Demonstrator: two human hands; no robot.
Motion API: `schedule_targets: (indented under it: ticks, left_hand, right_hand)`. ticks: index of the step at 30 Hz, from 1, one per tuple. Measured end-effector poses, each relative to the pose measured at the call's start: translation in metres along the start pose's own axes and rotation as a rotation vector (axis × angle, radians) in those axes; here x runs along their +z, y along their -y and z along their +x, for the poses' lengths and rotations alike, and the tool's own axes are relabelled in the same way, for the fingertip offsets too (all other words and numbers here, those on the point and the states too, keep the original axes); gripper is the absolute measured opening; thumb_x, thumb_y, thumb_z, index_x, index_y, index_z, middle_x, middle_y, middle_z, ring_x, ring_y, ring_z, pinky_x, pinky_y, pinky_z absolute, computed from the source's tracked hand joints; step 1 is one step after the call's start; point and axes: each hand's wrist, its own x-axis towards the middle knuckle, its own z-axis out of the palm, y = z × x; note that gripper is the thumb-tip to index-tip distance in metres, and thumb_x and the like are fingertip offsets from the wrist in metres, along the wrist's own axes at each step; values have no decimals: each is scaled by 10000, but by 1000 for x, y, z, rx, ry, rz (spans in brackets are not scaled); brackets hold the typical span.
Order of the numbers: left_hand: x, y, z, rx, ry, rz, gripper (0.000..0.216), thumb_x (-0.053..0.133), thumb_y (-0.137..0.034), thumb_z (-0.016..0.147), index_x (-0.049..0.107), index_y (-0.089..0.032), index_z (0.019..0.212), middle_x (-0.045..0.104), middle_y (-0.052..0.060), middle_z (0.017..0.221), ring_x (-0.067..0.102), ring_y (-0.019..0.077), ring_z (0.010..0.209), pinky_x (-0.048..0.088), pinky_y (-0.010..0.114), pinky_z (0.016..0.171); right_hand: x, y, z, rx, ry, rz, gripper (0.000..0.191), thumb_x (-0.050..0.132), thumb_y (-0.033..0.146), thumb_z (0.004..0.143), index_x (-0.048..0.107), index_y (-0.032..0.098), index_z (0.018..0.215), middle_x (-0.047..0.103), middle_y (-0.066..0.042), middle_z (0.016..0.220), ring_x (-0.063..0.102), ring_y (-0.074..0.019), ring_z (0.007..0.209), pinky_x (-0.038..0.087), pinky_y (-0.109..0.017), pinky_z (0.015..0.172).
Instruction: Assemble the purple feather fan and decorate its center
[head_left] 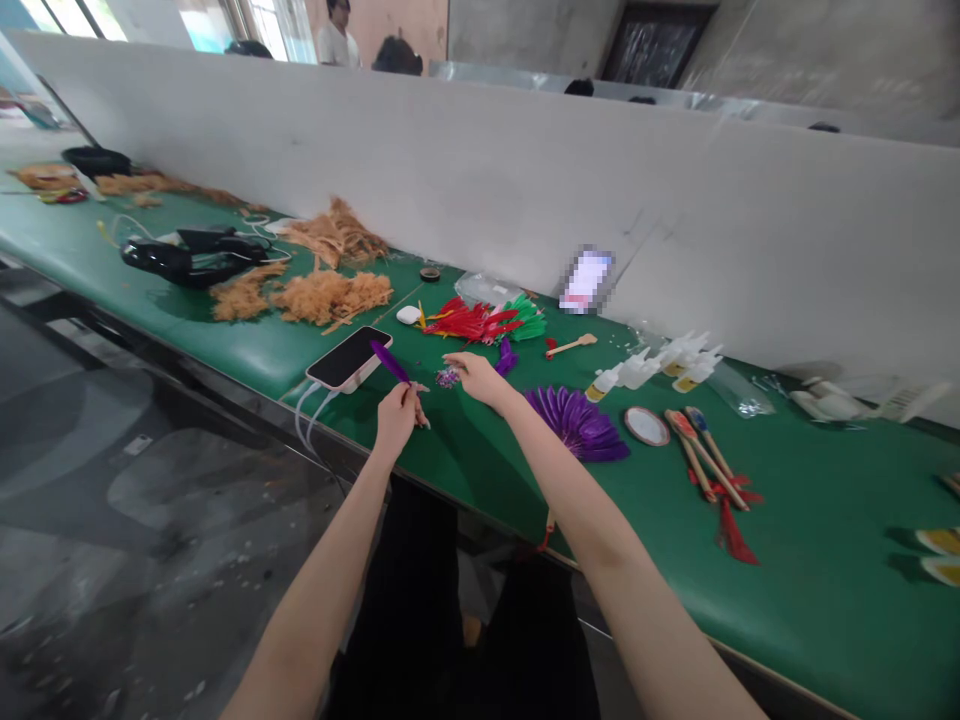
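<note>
My left hand (401, 410) pinches a purple feather (390, 362) near its lower end, the feather pointing up and left over the green table. Close by, my right hand (466, 375) has its fingers curled down on a small sparkly cluster (448, 377) of pink and purple bits; its exact kind is too small to tell. Beyond my right forearm lies a fan of purple feathers (581, 425), partly covered by the arm. Loose purple feathers (507, 357) lie just past my right hand. Red feathers (465, 320) and green feathers (527, 318) are heaped farther back.
A phone (350, 358) with white cables sits left of my hands. Another phone (586, 280) leans against the white partition (480, 170). Several small glue bottles (637, 370), a round white dish (646, 426) and wooden sticks with red tassels (701, 455) are at right. Tan fibre (334, 297) lies left.
</note>
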Motion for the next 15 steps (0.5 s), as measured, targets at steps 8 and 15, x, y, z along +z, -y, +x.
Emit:
schedule_targets:
  ticks: [8, 15]
  left_hand:
    - [0, -2, 5, 6, 24, 37, 261, 436, -331, 884, 513, -170, 694, 444, -67, 460, 529, 81, 363, 384, 175, 372]
    - [-3, -1, 5, 9, 71, 58, 262, 464, -384, 864, 546, -175, 728, 406, -81, 407, 502, 94, 340, 401, 182, 374]
  right_hand:
    - [0, 7, 0, 86, -19, -121, 125, 603, 212, 827, 694, 139, 785, 724, -152, 919, 638, -275, 998, 453, -346, 874]
    - [-3, 2, -6, 55, -70, 163, 204, 531, 81, 822, 717, 119, 898, 739, -110, 925, 677, -198, 882, 496, -290, 838]
